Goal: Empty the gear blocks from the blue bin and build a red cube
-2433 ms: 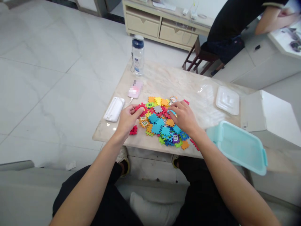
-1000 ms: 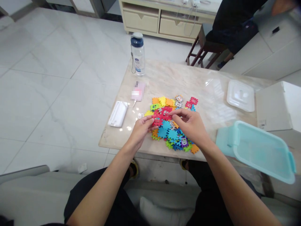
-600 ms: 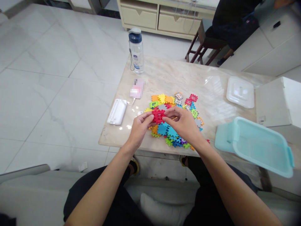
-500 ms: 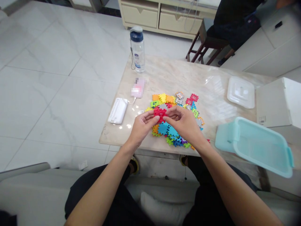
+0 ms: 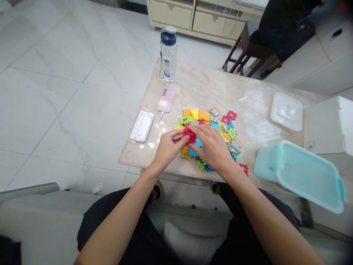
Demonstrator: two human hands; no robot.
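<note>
A heap of colourful toothed plastic tiles (image 5: pixel 220 127) lies on the marble table (image 5: pixel 209 88) in front of me. My left hand (image 5: pixel 167 147) and my right hand (image 5: pixel 211 147) meet at the near left of the heap. Both pinch red tiles (image 5: pixel 189 135) pressed together between their fingertips, just above the heap. My right hand covers part of the heap. One loose red tile (image 5: pixel 244 168) lies by my right wrist.
A water bottle (image 5: pixel 168 53) stands at the table's far left. A white power bank (image 5: pixel 142 126) and a pink device (image 5: pixel 166 101) lie left of the heap. A clear lid (image 5: pixel 286 116), a white box (image 5: pixel 329 127) and a teal container (image 5: pixel 302 173) sit right. Another person sits on a stool (image 5: pixel 248 55) beyond.
My left hand picked up a red tile, my right hand brought another, and both now press them together. The hands have dropped slightly nearer me over the heap.
</note>
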